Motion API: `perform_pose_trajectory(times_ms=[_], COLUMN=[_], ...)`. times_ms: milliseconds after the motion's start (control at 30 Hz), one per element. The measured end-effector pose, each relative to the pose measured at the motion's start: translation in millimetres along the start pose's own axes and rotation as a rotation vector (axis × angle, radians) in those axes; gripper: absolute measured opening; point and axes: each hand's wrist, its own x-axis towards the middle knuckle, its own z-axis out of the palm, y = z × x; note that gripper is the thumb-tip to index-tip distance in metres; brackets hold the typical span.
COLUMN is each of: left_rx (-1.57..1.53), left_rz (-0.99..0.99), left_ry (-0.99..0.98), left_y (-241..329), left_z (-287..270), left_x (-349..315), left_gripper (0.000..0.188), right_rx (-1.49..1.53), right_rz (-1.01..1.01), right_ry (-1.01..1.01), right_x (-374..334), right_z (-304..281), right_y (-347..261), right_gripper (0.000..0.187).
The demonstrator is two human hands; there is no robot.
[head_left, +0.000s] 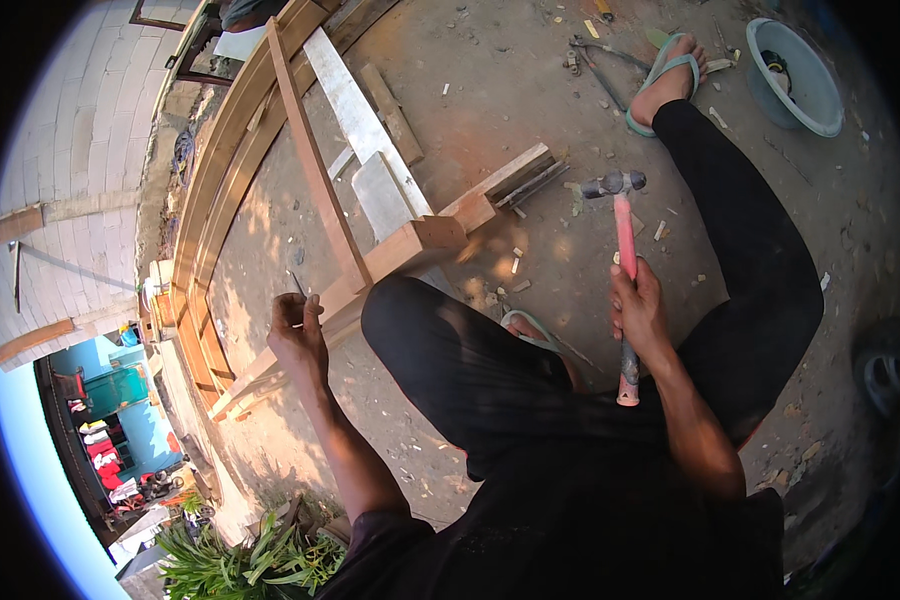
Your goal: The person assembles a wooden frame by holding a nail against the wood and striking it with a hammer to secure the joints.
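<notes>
My right hand (638, 308) is closed round the handle of a hammer (626, 235) with a pink-red grip and a dark metal head pointing away from me. It is held above my lap, between my legs. My left hand (299, 335) is pinched on a thin, dark nail (296, 284), raised near the wooden frame. The frame's long brown beam (338, 303) passes close by that hand and under my left knee. A thinner brown strip (315, 160) meets it beside the knee. The block-like beam end (420, 242) sits just past my knee.
Long curved-looking beams (198, 235) run along the left. A whitish board (360, 110) and a short plank (391, 115) lie beyond the frame. Pliers-like tool (610, 75) rests near my sandalled right foot (667, 80). A pale basin (795, 78) stands far right. Wood chips litter the ground.
</notes>
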Motion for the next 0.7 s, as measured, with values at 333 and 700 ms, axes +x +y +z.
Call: perform_pose_trajectory(times_ms=[333,700], left_rx=[-0.164,-0.485], left_rz=[0.096,0.058], left_ry=[-0.021,0.042], left_y=[-76.3,-135.8], left_z=[33.0,34.3], left_x=[1.1,2.8], left_gripper=[0.016,0.011], right_rx=[-0.221,-0.761], right_rz=[-0.142,-0.516], right_ry=[-0.120,-0.569], right_x=[-34.9,-60.8], right_z=[37.5,140.1], right_y=[-37.2,-131.6], right_gripper=[0.027,0.022])
